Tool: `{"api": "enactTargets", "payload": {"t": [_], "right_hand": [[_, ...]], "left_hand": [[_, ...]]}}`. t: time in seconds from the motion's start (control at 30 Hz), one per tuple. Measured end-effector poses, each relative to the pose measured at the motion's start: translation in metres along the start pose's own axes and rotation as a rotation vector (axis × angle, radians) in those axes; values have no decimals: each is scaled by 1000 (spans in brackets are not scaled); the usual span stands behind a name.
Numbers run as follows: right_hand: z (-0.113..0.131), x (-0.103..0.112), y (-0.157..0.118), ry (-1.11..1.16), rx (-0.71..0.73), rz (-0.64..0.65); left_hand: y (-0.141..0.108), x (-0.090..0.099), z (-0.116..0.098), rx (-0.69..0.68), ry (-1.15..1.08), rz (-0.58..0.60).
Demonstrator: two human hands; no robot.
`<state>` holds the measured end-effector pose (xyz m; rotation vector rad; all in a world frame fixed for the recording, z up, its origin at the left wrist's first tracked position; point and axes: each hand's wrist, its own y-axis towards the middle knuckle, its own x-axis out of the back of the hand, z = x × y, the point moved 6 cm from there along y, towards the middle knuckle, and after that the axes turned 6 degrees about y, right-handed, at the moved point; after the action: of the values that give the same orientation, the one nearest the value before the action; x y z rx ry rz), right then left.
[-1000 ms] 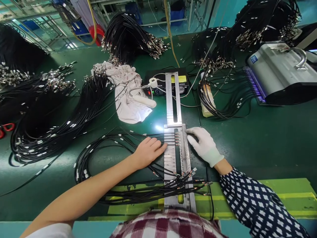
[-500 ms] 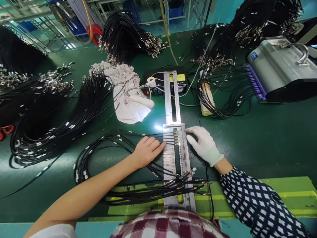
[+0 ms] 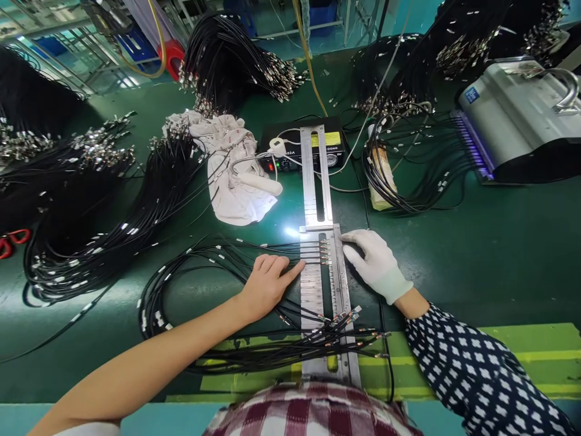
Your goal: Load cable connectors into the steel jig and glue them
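Observation:
My bare left hand [image 3: 267, 284] lies palm down over black cables, left of a long slotted metal fixture [image 3: 311, 287]. One digit stretches to the fixture's left edge, beside the lowest cable of a short row; the other fingers are bent, their undersides hidden. Several cable ends [image 3: 325, 251] lie side by side across the fixture, small metal tips near its right rail. My right hand [image 3: 374, 263], in a white glove, touches the rail's upper right side with its index fingertip, thumb apart. A loose cable bundle [image 3: 272, 354] crosses the fixture's lower part.
Behind the fixture stands a black control box [image 3: 267, 142], with a white cloth [image 3: 231, 181] to its left. Large cable bundles [image 3: 154, 194] lie left and at the back. A silver machine [image 3: 521, 133] with purple light stands right. Red-handled scissors [image 3: 18, 236] lie far left.
My left hand has shifted slightly down, its fingers a little more bent. The whole view has moved slightly. My right hand keeps its place at the rail.

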<state>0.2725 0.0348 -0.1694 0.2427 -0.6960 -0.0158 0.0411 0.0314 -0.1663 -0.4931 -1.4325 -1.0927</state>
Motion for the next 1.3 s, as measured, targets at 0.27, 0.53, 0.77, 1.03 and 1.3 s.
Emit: {"api": "enactTargets", "payload": {"t": [0.27,0.53,0.77,1.03,1.3], "right_hand": [[-6,-3,1,-27,-5,2],[-3,-2,-2,-37,20,-12],[-4,-3,-5,-35,39,-34],[42,5,-60,68,196,113],[90,6,-106,248,298,476]], "left_hand": [[11,-4,0,-13,-185,51],[46,-11,-28,-155,42,60],[52,-7,-42,-239,188,100],[4,18,-26,-54,-275,278],[-27,22,-14,190,-717,462]]}}
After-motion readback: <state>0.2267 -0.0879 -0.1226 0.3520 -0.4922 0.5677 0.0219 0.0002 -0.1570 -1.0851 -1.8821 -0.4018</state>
